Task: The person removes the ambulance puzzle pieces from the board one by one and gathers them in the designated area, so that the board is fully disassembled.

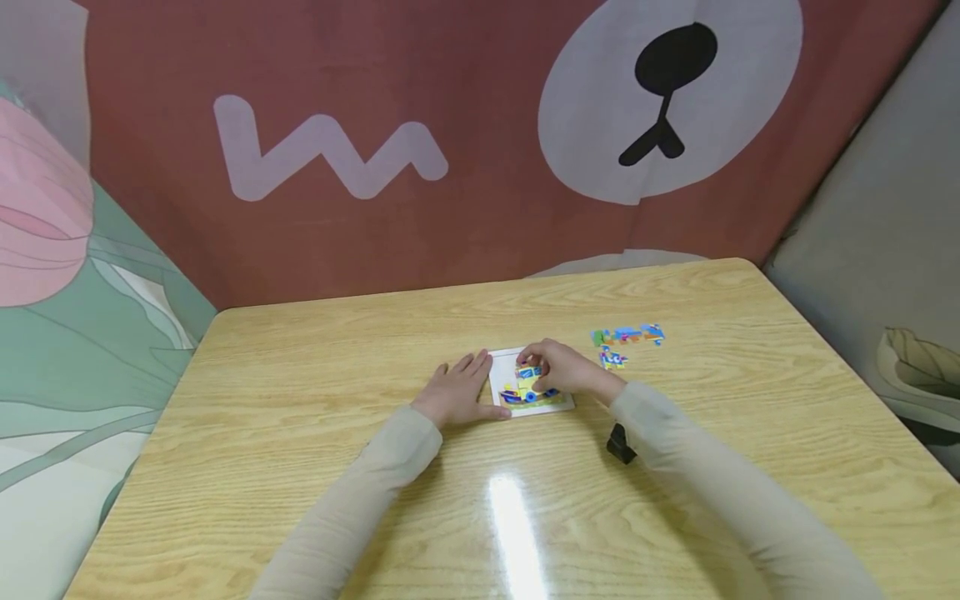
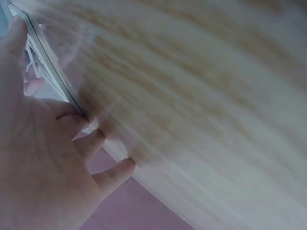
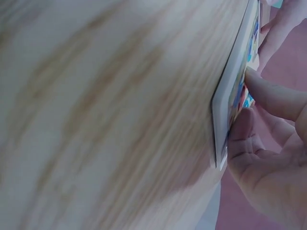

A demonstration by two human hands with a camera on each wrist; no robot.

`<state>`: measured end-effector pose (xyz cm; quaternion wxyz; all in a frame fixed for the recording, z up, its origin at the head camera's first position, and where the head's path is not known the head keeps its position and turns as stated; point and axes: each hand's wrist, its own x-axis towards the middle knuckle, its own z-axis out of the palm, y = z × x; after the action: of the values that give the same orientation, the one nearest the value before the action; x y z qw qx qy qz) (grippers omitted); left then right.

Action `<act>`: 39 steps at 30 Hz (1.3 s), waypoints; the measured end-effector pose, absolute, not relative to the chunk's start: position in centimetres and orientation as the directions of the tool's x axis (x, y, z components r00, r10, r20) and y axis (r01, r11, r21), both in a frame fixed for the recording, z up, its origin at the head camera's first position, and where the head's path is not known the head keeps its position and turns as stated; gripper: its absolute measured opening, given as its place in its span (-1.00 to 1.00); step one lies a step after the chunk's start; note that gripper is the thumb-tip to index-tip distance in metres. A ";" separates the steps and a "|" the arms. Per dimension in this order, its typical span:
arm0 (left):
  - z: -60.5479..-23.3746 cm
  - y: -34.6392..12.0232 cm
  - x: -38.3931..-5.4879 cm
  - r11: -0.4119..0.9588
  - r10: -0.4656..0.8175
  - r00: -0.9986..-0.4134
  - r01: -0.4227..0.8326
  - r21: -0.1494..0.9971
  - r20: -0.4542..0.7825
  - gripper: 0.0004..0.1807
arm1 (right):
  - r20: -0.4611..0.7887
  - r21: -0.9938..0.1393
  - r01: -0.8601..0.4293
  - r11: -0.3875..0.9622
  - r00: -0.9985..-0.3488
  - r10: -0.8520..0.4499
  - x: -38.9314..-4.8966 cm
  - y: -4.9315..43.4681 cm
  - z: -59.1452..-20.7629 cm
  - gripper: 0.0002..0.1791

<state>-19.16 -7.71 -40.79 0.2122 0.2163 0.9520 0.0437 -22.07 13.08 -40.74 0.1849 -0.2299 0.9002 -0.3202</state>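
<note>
A small white puzzle tray (image 1: pixel 503 372) lies on the wooden table, partly filled with a colourful vehicle picture (image 1: pixel 530 397). My left hand (image 1: pixel 456 392) lies flat at the tray's left side, fingers spread and thumb along its near corner. In the left wrist view its fingertips (image 2: pixel 128 164) press on the tabletop and the thumb touches the tray's edge. Over the tray's right part, my right hand (image 1: pixel 553 365) curls its fingers and pinches a puzzle piece (image 3: pixel 247 101) close to the picture. Its fingers hide part of the picture.
Several loose puzzle pieces (image 1: pixel 630 335) form a row on the table right of and beyond the tray, with another piece (image 1: pixel 613 359) just nearer. A small black object (image 1: pixel 620 445) shows beside the right sleeve. A printed curtain (image 1: pixel 375 242) hangs behind the table (image 1: pixel 300 358).
</note>
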 end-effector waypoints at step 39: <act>-40.8 -7.7 -19.1 0.905 0.425 -0.818 0.384 0.182 -0.388 0.07 | -0.159 -0.784 -0.198 0.588 -0.852 -0.498 -22.3 14.6 -41.4 -0.68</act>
<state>-19.13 -7.67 -40.79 0.2145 0.2124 0.9521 0.0477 -22.35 14.57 -41.36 0.1845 -0.1997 0.8719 -0.4073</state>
